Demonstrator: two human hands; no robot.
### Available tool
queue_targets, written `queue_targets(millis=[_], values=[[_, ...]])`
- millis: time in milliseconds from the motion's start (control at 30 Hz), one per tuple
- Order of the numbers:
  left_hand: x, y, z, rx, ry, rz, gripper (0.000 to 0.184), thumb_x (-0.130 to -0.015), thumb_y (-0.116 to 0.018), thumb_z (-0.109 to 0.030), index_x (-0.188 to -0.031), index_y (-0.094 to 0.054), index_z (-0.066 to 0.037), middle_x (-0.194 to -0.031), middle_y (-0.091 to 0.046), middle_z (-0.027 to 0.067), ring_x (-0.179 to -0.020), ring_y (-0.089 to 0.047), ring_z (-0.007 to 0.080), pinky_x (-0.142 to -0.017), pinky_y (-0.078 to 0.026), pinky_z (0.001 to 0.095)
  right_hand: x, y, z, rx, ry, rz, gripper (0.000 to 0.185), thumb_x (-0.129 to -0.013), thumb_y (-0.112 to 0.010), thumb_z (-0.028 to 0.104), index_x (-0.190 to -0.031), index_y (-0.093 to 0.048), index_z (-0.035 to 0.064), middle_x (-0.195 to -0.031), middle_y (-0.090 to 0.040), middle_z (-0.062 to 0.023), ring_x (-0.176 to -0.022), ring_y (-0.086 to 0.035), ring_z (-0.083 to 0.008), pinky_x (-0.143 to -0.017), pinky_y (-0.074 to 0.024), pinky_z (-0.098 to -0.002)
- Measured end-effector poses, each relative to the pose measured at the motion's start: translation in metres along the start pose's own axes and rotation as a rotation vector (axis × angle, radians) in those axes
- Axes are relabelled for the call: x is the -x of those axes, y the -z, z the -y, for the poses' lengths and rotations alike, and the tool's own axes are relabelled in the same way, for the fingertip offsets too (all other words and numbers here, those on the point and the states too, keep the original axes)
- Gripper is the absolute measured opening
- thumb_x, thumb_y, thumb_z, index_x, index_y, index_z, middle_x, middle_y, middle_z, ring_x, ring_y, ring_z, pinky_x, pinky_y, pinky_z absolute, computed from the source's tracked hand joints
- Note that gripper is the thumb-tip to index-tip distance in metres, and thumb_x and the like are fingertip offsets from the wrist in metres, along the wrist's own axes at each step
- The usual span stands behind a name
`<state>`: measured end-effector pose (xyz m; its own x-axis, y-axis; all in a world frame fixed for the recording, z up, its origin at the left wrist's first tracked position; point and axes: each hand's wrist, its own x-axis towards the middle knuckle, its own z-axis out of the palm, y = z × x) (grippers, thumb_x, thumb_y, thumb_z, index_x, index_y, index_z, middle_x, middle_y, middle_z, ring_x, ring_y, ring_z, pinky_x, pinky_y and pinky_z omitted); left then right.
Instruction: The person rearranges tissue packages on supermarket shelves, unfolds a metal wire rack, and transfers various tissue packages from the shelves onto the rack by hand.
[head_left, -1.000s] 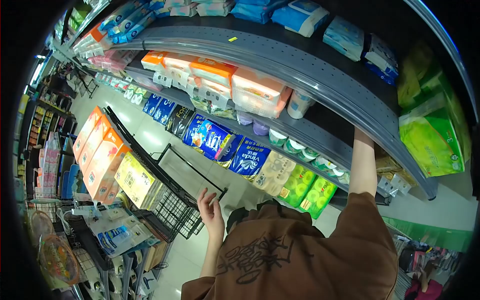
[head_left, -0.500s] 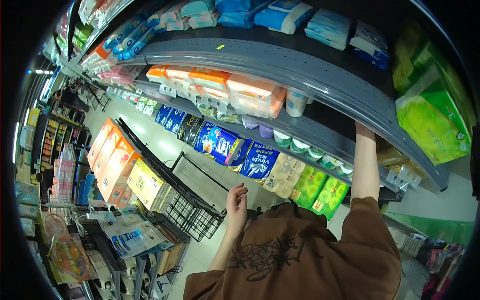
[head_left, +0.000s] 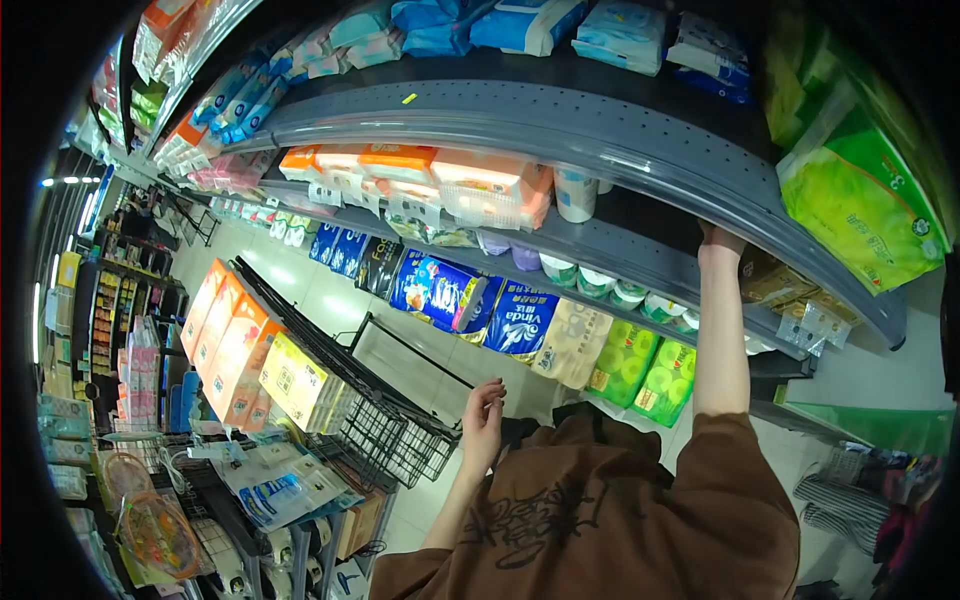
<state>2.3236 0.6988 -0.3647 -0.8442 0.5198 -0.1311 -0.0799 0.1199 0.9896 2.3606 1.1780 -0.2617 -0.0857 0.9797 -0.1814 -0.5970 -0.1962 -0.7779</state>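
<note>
My right arm reaches up to a grey shelf, and my right hand is in the shadowed gap under the upper board. Its fingers are mostly hidden there, so whether they grip anything is unclear. Gold-brown packs lie just right of that hand, and a white printed roll or canister stands on the same level to its left. My left hand hangs in front of my body with loosely bent fingers and nothing in it. Close to its left is a black wire cart.
Orange tissue packs fill the middle shelf. Below sit blue packs and green roll packs. A large green pack hangs at right. Orange boxes and a yellow pack stand beside the cart. Display racks line the left.
My right hand shows more at the shelf edge, its wrist drawn slightly out of the gap. My left hand has shifted slightly down and right. The view has tilted a little.
</note>
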Motion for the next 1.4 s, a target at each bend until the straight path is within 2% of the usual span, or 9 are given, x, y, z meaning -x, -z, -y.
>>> queue_targets(millis=[200, 333, 467, 600, 700, 767, 1000, 1067, 1400], values=[[0.0, -0.002, 0.004, -0.002, 0.058, 0.076, 0.023, -0.099, -0.05, 0.003, -0.121, -0.057, 0.0, -0.131, -0.058, 0.0108, -0.115, -0.061, 0.0191, -0.096, -0.05, 0.0313, 0.022, 0.081, -0.01, 0.128, 0.152, 0.144, 0.017, -0.095, -0.061, 0.017, -0.092, -0.065, 0.0009, -0.093, -0.064, -0.0083, -0.083, -0.059, -0.0132, -0.074, -0.0479, -0.0284], [-0.01, -0.013, -0.002, 0.034, 0.127, 0.17, 0.026, -0.101, -0.05, -0.002, -0.126, -0.055, -0.001, -0.134, -0.058, 0.0108, -0.118, -0.059, 0.0196, -0.1, -0.048, 0.0328, 0.066, 0.114, 0.012, 0.402, 0.182, 0.187, 0.027, -0.092, -0.059, 0.013, -0.067, -0.06, 0.0017, -0.067, -0.057, -0.0025, -0.066, -0.048, -0.0095, -0.062, -0.0357, -0.0275], [-0.025, -0.027, -0.01, 0.143, 0.256, 0.302, 0.036, -0.103, -0.053, -0.015, -0.138, -0.049, -0.004, -0.144, -0.051, 0.0108, -0.121, -0.058, 0.0228, -0.102, -0.047, 0.0347, 0.112, 0.158, 0.03, 0.45, -0.041, 0.396, 0.026, -0.09, -0.062, 0.012, -0.066, -0.061, 0.0001, -0.066, -0.059, -0.0036, -0.063, -0.05, -0.0104, -0.061, -0.0368, -0.0275], [-0.04, -0.044, -0.044, 0.942, 0.554, 0.413, 0.056, -0.095, -0.066, -0.016, -0.145, -0.042, -0.005, -0.142, -0.051, 0.0122, -0.123, -0.056, 0.0255, -0.105, -0.046, 0.0367, 0.147, 0.17, 0.046, 0.674, -0.254, 0.76, 0.022, -0.088, -0.063, 0.009, -0.071, -0.068, -0.0034, -0.068, -0.066, -0.0075, -0.061, -0.061, -0.0128, -0.057, -0.0474, -0.028], [-0.029, -0.049, -0.038, 0.394, 0.472, 0.523, 0.065, -0.089, -0.073, -0.012, -0.144, -0.04, -0.003, -0.139, -0.053, 0.0145, -0.122, -0.057, 0.0254, -0.101, -0.049, 0.0382, 0.181, 0.134, 0.032, 0.728, -0.399, 1.079, 0.022, -0.093, -0.065, 0.012, -0.079, -0.071, -0.0037, -0.073, -0.067, -0.0074, -0.063, -0.063, -0.0135, -0.06, -0.0514, -0.0267], [-0.027, -0.046, -0.031, 0.381, 0.434, 0.486, 0.07, -0.085, -0.077, -0.009, -0.142, -0.038, -0.002, -0.133, -0.057, 0.0155, -0.115, -0.062, 0.0245, -0.097, -0.053, 0.0378, 0.184, 0.116, 0.021, 0.8, -0.364, 1.307, 0.023, -0.094, -0.065, 0.012, -0.076, -0.069, -0.0011, -0.073, -0.068, -0.0064, -0.067, -0.063, -0.0127, -0.06, -0.0503, -0.0269], [0.014, -0.007, -0.012, 0.471, 0.401, 0.125, 0.057, -0.088, -0.072, -0.015, -0.136, -0.045, -0.001, -0.124, -0.064, 0.013, -0.109, -0.066, 0.0249, -0.091, -0.056, 0.037, 0.049, 0.02, 0.022, 0.734, -0.138, 0.448, 0.033, -0.1, -0.058, 0.032, -0.112, -0.062, 0.0024, -0.089, -0.067, -0.0086, -0.072, -0.066, -0.0156, -0.062, -0.0597, -0.0325], [0.025, 0.002, -0.006, 0.515, 0.435, 0.069, 0.055, -0.088, -0.073, -0.01, -0.134, -0.043, 0.0, -0.124, -0.062, 0.014, -0.107, -0.065, 0.0244, -0.09, -0.056, 0.0368, -0.029, 0.018, 0.0, 0.535, -0.008, 0.405, 0.044, -0.101, -0.049, 0.045, -0.126, -0.058, 0.01, -0.108, -0.067, -0.0095, -0.094, -0.067, -0.0242, -0.069, -0.0603, -0.0405], [0.06, 0.013, 0.006, 0.539, 0.446, -0.117, 0.052, -0.094, -0.065, -0.013, -0.139, -0.042, -0.001, -0.128, -0.062, 0.0154, -0.11, -0.065, 0.0275, -0.093, -0.056, 0.0398, -0.09, 0.015, -0.009, 0.121, -0.379, 0.329, 0.047, -0.101, -0.047, 0.049, -0.128, -0.057, 0.0127, -0.114, -0.065, -0.0091, -0.101, -0.065, -0.0251, -0.075, -0.0588, -0.0443]])
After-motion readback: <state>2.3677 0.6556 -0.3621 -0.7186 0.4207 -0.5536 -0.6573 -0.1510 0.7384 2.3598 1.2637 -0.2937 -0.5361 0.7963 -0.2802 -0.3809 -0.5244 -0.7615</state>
